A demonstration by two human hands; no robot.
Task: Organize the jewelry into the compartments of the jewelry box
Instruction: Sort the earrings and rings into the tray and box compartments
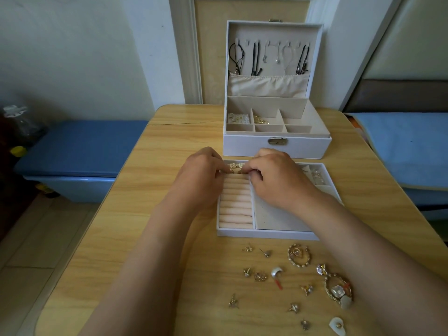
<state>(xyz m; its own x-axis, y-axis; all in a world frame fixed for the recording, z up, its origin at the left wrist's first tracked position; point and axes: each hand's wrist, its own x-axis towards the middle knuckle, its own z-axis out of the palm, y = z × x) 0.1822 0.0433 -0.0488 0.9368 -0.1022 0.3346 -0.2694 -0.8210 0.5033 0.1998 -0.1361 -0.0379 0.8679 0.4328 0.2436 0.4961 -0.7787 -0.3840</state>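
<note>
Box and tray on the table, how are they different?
The box stands farther back with its lid up; the tray lies nearer and has no lid. The box is deep with square compartments; the tray is shallow with soft rolls. Both are white outside and beige inside.

Single head view, forward and down on the tray (266, 233).
You look from close above the tray's near side, facing across it. The box (276, 147) stands just beyond the tray, the wall (72, 57) well behind it, and the table (169, 141) spreads around it to the wide-angle edges.
</note>
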